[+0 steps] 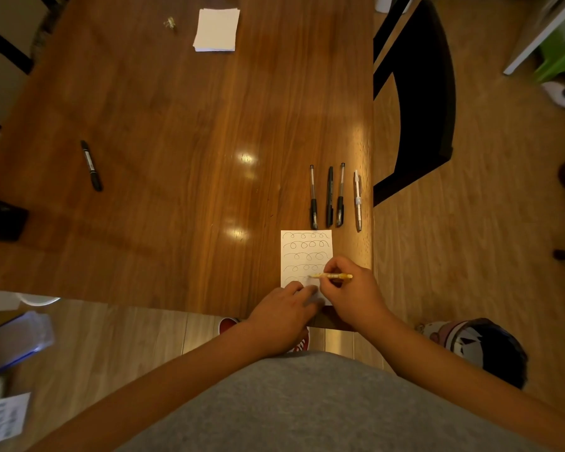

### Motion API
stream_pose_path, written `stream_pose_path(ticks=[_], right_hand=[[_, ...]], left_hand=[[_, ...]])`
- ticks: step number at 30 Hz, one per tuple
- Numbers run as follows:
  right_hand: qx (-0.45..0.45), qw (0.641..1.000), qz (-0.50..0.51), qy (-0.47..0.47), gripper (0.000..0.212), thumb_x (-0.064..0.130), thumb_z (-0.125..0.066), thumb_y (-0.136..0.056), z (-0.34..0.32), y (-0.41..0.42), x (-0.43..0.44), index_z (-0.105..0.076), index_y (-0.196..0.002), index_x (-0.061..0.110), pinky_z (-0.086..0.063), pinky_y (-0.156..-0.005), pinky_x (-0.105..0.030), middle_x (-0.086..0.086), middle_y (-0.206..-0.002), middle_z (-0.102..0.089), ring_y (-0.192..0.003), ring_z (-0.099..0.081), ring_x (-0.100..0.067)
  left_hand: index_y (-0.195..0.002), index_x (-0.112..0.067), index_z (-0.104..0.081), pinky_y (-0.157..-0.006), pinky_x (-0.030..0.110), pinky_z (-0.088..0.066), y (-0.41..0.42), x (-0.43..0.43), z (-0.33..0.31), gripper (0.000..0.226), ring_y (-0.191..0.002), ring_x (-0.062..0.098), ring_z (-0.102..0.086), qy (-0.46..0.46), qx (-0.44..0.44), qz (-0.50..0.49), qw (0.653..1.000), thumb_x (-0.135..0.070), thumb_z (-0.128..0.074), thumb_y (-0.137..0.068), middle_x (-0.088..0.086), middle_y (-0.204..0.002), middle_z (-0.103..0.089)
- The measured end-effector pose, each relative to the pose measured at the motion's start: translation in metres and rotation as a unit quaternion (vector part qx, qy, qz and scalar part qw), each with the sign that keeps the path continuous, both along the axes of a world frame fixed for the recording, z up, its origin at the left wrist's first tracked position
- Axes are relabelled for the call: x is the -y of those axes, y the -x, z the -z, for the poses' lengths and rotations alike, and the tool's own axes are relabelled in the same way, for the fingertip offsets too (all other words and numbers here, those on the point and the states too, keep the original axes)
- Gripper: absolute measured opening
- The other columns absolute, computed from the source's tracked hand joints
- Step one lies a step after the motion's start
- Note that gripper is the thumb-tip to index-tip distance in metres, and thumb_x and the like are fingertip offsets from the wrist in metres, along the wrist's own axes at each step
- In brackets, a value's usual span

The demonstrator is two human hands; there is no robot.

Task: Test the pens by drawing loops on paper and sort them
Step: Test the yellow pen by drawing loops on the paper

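The right hand has a yellow pen pinched in its grip, the tip laid low and pointing left onto the paper, partway along the fifth row of loops. The left hand lies flat, grasping nothing, its fingers pressing the sheet's near corner, most likely so the paper does not slide under the stroke. The sheet sits at the near right corner of the bench, close to the body, where writing is easy.

Just beyond it four pens lie side by side, apart but parallel, which reads as one sorted group. A black marker lies alone well off to the left, perhaps the other pile, though I cannot be sure. A stack of spare sheets waits at the far edge.
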State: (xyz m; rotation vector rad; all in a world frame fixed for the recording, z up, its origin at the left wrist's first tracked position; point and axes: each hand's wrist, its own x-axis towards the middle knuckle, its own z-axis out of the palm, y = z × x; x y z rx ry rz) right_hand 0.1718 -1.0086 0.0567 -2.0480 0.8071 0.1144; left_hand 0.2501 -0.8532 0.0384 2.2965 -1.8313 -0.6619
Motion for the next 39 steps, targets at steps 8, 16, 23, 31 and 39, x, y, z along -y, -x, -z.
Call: stream_pose_path(ticks=[8,16,23,31,39], right_hand=[[-0.004,1.000,0.013,0.009,0.015,0.023,-0.067,-0.089,-0.003,0.008,0.009,-0.055,-0.087,0.032,-0.051,-0.058,-0.018,0.012,-0.077,-0.060,-0.068,-0.060,-0.012],[-0.013,1.000,0.010,0.010,0.016,0.023,-0.067,-0.088,-0.005,0.015,0.012,-0.055,-0.084,0.033,-0.051,-0.057,-0.019,0.010,-0.077,-0.061,-0.068,-0.060,-0.012],[-0.012,1.000,-0.004,0.003,0.010,0.025,-0.067,-0.089,-0.004,0.011,0.006,-0.058,-0.090,0.030,-0.055,-0.062,-0.020,0.012,-0.080,-0.062,-0.071,-0.062,-0.011],[0.007,1.000,0.028,0.006,0.017,0.022,-0.068,-0.088,-0.005,0.016,0.015,-0.055,-0.083,0.032,-0.051,-0.056,-0.020,0.008,-0.077,-0.062,-0.069,-0.060,-0.012],[-0.007,0.999,0.046,0.022,0.018,0.025,-0.067,-0.087,-0.003,0.026,0.015,-0.054,-0.079,0.033,-0.051,-0.053,-0.016,0.013,-0.073,-0.060,-0.065,-0.060,-0.011]], left_hand=[[-0.142,-0.018,-0.037,-0.103,0.040,-0.037,0.005,0.002,0.001,0.054,-0.132,0.028,-0.032,-0.007,0.016,0.004,1.000,-0.028,-0.056,-0.093,0.009,-0.150,-0.031],[-0.143,-0.014,-0.036,-0.105,0.039,-0.037,0.006,0.004,0.002,0.059,-0.134,0.026,-0.033,-0.006,0.005,0.018,1.000,-0.032,-0.059,-0.091,0.008,-0.151,-0.033],[-0.143,-0.016,-0.036,-0.098,0.035,-0.042,0.006,0.006,0.001,0.062,-0.128,0.022,-0.038,-0.009,-0.001,0.008,1.000,-0.036,-0.060,-0.090,0.005,-0.147,-0.037],[-0.142,-0.020,-0.037,-0.101,0.039,-0.040,0.009,0.006,-0.003,0.057,-0.131,0.026,-0.036,-0.008,0.011,0.013,1.000,-0.039,-0.057,-0.092,0.007,-0.148,-0.036],[-0.142,-0.021,-0.037,-0.103,0.041,-0.039,0.011,0.008,-0.006,0.055,-0.135,0.028,-0.032,-0.022,0.023,0.006,0.999,-0.039,-0.055,-0.094,0.008,-0.152,-0.032]])
